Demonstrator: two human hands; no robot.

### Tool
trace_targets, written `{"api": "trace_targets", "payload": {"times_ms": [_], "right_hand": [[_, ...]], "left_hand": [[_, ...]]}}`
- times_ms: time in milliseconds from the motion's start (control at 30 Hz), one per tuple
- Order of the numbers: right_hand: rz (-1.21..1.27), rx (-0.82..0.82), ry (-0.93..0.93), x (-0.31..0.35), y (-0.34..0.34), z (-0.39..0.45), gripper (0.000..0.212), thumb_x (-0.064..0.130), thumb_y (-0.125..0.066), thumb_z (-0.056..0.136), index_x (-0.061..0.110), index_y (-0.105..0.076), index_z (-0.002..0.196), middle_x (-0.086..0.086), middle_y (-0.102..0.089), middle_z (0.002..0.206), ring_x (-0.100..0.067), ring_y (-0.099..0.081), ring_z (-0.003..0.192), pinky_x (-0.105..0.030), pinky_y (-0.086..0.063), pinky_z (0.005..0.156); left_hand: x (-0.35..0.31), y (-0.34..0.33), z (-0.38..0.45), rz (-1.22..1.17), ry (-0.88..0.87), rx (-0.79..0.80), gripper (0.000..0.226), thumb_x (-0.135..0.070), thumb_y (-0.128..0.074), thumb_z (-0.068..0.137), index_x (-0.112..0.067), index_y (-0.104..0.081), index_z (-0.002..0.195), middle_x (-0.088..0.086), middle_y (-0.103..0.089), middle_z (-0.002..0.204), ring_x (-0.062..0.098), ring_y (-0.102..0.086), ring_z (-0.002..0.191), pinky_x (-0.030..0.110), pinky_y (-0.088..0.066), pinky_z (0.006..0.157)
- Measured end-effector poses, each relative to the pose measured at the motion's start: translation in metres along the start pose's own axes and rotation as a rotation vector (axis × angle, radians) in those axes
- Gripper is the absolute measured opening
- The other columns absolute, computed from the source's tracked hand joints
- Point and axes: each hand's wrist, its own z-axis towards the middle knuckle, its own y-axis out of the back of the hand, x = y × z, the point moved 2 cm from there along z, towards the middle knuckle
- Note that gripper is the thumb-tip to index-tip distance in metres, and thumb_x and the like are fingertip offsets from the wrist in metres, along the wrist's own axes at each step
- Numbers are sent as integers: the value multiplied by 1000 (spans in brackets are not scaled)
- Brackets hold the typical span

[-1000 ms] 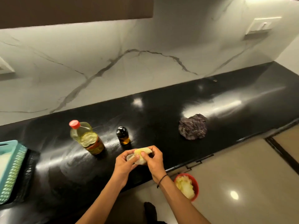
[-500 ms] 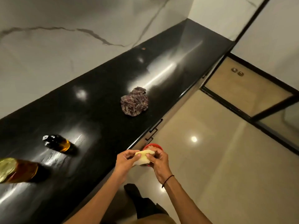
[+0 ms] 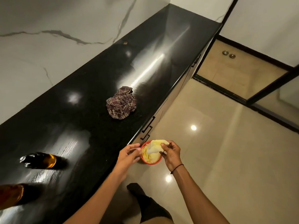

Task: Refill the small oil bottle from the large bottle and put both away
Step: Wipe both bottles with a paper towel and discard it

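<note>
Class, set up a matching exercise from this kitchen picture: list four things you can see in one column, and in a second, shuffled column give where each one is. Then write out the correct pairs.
Things
1. small oil bottle
2. checked cloth
3. red bin
4. pale tissue

Places
A. on the floor beside the counter edge
B. pinched in the right hand, above the bin
C. crumpled in the middle of the black counter
D. standing on the counter near the left of the view

Pairs: 1-D, 2-C, 3-A, 4-B
</note>
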Motion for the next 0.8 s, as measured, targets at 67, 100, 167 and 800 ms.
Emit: {"api": "trace_targets", "payload": {"times_ms": [67, 100, 167, 800], "right_hand": [[-19, -21, -53, -7, -2, 23, 20, -5, -66, 95, 9, -62, 109, -14, -61, 107, -31, -61, 104, -37, -58, 66], [-45, -45, -78, -14, -1, 36, 24, -5, -67, 94, 10, -61, 112, -13, -61, 109, -31, -61, 105, -40, -59, 69], [-125, -150, -115, -33, 3, 62, 36, -4, -72, 89, 16, -58, 116, -11, -61, 117, -33, -61, 109, -46, -59, 83], [-136, -217, -242, -46, -21, 43, 22, -4, -60, 92, 16, -63, 101, -18, -66, 123, -30, -63, 95, -33, -54, 62]], "left_hand": [[-4, 5, -1, 12, -13, -2, 24, -16, -74, 98, -22, -73, 121, 5, -72, 124, 21, -70, 118, 39, -59, 101], [-7, 9, -3, 14, -15, -2, 24, -16, -73, 98, -21, -73, 121, 6, -72, 123, 22, -72, 116, 37, -60, 98], [-11, 18, -5, 17, -10, 0, 23, -15, -72, 99, -20, -73, 121, 8, -74, 122, 23, -74, 112, 32, -62, 93], [-28, 49, -1, -96, -23, -65, 24, -9, -63, 103, -11, -72, 125, 14, -78, 117, 24, -75, 103, 40, -59, 97]]}}
